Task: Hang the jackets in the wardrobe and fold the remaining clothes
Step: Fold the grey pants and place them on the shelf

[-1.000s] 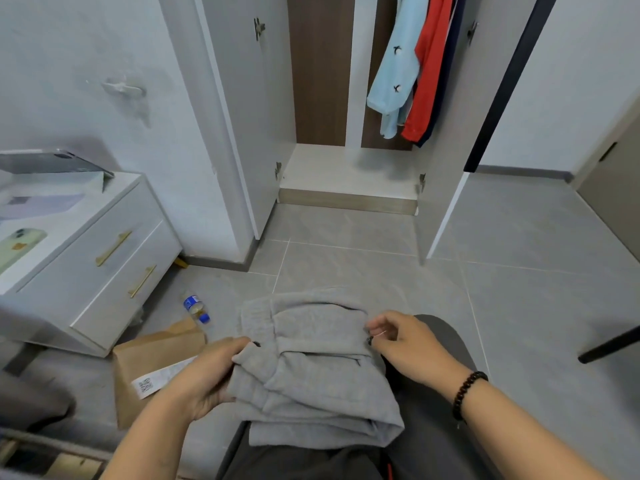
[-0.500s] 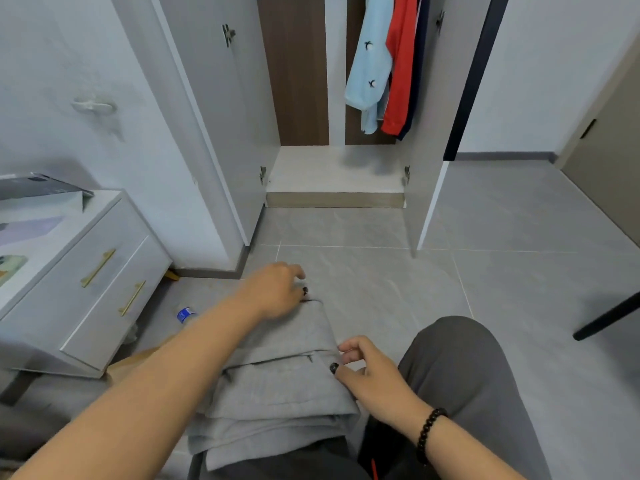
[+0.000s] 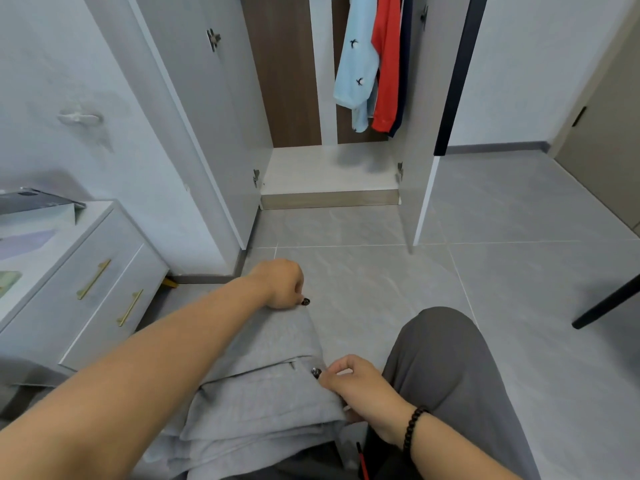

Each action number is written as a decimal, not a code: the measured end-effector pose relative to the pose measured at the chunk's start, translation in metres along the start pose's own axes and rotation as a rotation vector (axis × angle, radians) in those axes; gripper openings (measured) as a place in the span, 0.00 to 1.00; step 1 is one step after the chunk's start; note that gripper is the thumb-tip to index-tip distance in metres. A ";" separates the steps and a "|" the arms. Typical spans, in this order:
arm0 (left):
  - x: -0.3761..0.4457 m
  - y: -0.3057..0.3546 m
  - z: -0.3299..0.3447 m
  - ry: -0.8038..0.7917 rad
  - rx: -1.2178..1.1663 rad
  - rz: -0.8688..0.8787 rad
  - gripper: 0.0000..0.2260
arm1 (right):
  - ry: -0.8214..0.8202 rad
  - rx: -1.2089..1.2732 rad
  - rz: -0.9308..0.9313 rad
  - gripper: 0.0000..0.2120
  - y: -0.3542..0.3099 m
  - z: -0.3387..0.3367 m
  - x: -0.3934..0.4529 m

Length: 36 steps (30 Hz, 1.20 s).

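A grey folded garment [image 3: 263,386] lies across my lap in several layers, one end stretched out toward the floor. My left hand [image 3: 280,284] reaches forward and grips the far end of that cloth, fingers closed on its edge. Closer in, my right hand [image 3: 353,379] pinches the garment's right edge beside a small dark button. The open wardrobe [image 3: 329,171] stands ahead; a light blue jacket [image 3: 356,60] and a red jacket [image 3: 388,60] hang inside it, with a dark garment behind them.
A white drawer unit [image 3: 90,275] with gold handles stands at the left, flat boxes on top. The wardrobe doors [image 3: 221,126] stand wide open. My knee in dark grey trousers [image 3: 446,368] is at the right. A black furniture leg [image 3: 609,303] crosses the right edge. Grey tiled floor lies ahead.
My left hand has moved from the near left of the garment out to its far end, stretching the cloth forward. The right hand has slid closer along the right edge.
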<state>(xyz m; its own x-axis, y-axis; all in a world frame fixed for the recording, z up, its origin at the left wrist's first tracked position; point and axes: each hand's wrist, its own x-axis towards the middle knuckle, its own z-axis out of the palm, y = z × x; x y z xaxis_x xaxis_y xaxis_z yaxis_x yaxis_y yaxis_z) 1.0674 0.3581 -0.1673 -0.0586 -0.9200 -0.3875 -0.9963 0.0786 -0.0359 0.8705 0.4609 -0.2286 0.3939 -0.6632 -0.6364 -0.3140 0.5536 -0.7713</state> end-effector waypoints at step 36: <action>0.026 -0.105 0.003 0.100 -1.573 -0.220 0.23 | 0.225 0.324 -0.199 0.14 -0.093 -0.074 0.051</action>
<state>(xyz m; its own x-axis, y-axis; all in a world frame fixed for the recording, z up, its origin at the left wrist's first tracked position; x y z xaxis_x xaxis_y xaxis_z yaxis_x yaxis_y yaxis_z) 1.1704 0.3270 -0.1762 0.1486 -0.8847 -0.4419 -0.0510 -0.4531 0.8900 0.8563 0.3383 -0.1899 0.2105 -0.8460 -0.4899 0.0498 0.5098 -0.8589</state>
